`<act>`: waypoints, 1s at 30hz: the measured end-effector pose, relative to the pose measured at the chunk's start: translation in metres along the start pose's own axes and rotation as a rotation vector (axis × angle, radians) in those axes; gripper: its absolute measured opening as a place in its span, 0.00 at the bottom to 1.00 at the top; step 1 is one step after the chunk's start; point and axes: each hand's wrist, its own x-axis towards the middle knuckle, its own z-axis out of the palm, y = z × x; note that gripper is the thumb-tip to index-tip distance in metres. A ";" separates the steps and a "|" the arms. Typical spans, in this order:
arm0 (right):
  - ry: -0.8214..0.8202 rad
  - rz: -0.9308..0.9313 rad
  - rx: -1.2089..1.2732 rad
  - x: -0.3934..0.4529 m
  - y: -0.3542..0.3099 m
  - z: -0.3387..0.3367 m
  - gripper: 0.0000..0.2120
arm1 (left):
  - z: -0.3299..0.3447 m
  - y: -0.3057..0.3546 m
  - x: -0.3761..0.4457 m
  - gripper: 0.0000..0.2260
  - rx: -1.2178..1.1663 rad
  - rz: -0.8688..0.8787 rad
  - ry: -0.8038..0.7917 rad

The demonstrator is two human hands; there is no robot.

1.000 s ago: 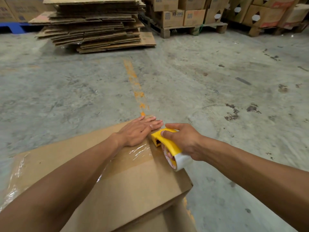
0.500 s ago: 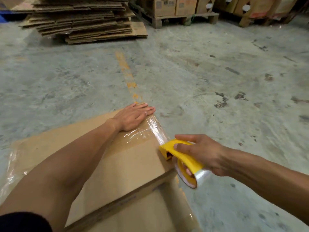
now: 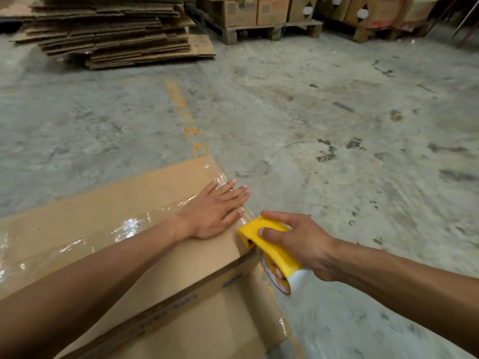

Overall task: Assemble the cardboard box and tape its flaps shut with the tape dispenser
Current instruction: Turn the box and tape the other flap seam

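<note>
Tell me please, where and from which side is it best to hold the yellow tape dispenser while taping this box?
Probably by the curved yellow back of the tape dispenser, from above and from the right, as the right hand does now. The arch fits a palm, the roll hangs below it, and the nose meets the cardboard box edge, where the left hand lies flat.

Brown cardboard box (image 3: 108, 203), yellow tape dispenser (image 3: 269, 244), grey stained floor (image 3: 337, 125) with worn orange line (image 3: 181, 110)
</note>
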 end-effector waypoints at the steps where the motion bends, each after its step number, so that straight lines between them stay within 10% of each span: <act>1: 0.012 -0.019 -0.035 0.006 0.000 0.000 0.20 | 0.000 -0.005 0.002 0.25 -0.015 -0.012 -0.002; 30: -0.002 0.044 -0.172 0.018 0.012 -0.027 0.21 | -0.006 -0.021 0.015 0.27 -0.055 -0.013 0.145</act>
